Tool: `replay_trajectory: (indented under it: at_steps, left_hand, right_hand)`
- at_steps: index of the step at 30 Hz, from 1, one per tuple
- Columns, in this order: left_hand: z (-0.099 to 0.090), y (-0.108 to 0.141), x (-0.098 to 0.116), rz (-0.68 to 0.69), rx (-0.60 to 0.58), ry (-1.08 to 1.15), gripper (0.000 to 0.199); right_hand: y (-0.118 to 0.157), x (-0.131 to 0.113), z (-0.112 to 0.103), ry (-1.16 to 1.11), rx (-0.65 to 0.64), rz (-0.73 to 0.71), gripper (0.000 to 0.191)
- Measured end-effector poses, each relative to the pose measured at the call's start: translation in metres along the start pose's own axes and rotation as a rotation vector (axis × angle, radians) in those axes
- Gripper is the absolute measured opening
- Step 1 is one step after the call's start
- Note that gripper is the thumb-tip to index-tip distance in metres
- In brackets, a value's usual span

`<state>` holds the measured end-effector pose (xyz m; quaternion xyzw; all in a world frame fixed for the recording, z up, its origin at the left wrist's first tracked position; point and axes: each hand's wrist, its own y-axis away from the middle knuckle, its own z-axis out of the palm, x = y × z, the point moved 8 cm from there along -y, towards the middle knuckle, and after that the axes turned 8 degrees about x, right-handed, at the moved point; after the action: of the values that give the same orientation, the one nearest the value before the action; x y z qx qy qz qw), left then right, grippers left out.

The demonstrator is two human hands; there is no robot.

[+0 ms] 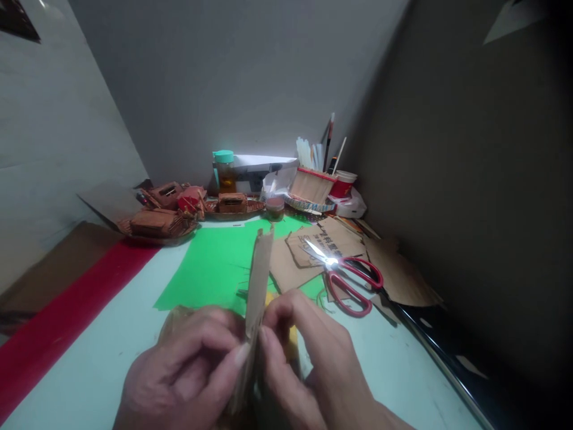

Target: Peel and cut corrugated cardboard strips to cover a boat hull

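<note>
A narrow cardboard strip (258, 278) stands lengthwise between my two hands, its far end torn and ragged. My left hand (188, 364) pinches its left side with thumb and fingers. From the right, my right hand (313, 358) grips the strip's edge between thumb and index finger. The near end of the strip runs down between the hands and is blurred. Something yellow (293, 343) shows partly behind my right fingers; I cannot make out what it is. Beneath and beyond the strip lies a bright green sheet (210, 263).
Red-handled scissors (349, 278) lie open on cardboard pieces (286, 263) at the right. Brown model boats (156, 227) line the back left. Behind are a bottle with a teal lid (224, 170), a small jar (274, 208) and a stick-built holder (312, 186). A wall closes off the right.
</note>
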<state>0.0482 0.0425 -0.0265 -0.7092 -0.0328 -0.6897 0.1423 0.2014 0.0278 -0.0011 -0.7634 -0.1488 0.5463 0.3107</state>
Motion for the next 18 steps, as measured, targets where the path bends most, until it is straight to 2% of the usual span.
replay_trajectory:
  at_steps: [4, 8, 11, 15, 18]
  left_hand:
    - [0.002, 0.002, 0.002, 0.082, 0.009, -0.016, 0.02]
    - [0.007, 0.004, 0.001, 0.068, -0.025, -0.002, 0.019]
    - [0.01, 0.002, -0.001, -0.004, -0.055, 0.018, 0.018]
    - [0.014, -0.002, -0.008, -0.177, -0.114, 0.089, 0.02]
    - [0.018, -0.001, -0.014, -0.309, -0.177, 0.175, 0.023]
  right_hand:
    - [0.004, 0.002, 0.003, 0.048, -0.01, 0.022, 0.011]
    - [0.002, 0.003, 0.003, 0.116, -0.04, 0.04, 0.016]
    - [-0.004, -0.002, 0.002, 0.104, -0.091, 0.008, 0.019]
    - [-0.01, -0.003, 0.0, 0.056, -0.142, 0.025, 0.015]
    - [-0.011, -0.002, -0.003, 0.01, -0.121, 0.046, 0.011]
